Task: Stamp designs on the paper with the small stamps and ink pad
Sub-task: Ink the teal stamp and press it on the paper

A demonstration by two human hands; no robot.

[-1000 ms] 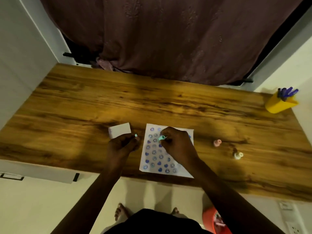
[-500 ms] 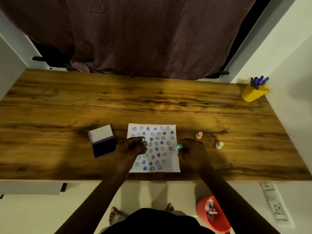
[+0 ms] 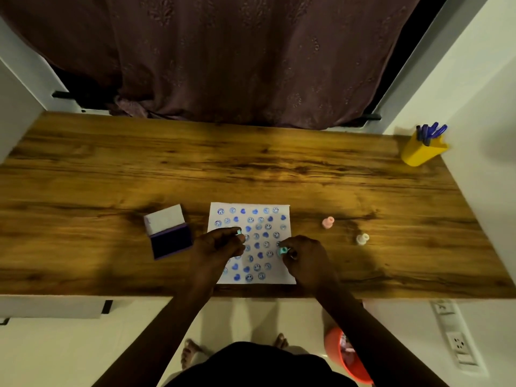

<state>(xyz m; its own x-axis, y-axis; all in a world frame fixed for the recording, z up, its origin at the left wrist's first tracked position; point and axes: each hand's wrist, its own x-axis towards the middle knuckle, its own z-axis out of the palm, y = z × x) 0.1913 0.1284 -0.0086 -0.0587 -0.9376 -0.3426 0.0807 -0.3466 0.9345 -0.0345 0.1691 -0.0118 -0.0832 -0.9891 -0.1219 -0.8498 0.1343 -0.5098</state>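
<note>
— How were your hands set?

— Your left hand (image 3: 216,247) hovered over the left part of the paper (image 3: 252,243), fingers pinched shut on a small teal piece (image 3: 239,232), a cap or a stamp, I could not tell which. Your right hand (image 3: 303,256) sat at the sheet's right edge, curled round a teal stamp (image 3: 283,250) held at the fingertips, its end tipped toward the paper.

— And the count?

— One sheet, covered in rows of blue smiley and heart prints. One ink pad (image 3: 170,239), lid open, just left of the paper and touching nothing. Two loose stamps lay on the wooden desk (image 3: 279,169), right of the sheet: a pink stamp (image 3: 327,222), and a cream stamp (image 3: 362,238) farther right.

— Anything else around?

— A yellow pen holder (image 3: 423,150) with blue pens (image 3: 431,132) stood at the far right corner, a dark curtain (image 3: 237,60) hung behind the desk, and an orange bin (image 3: 347,356) sat on the floor. Your hands covered parts of the sheet's printed rows.
</note>
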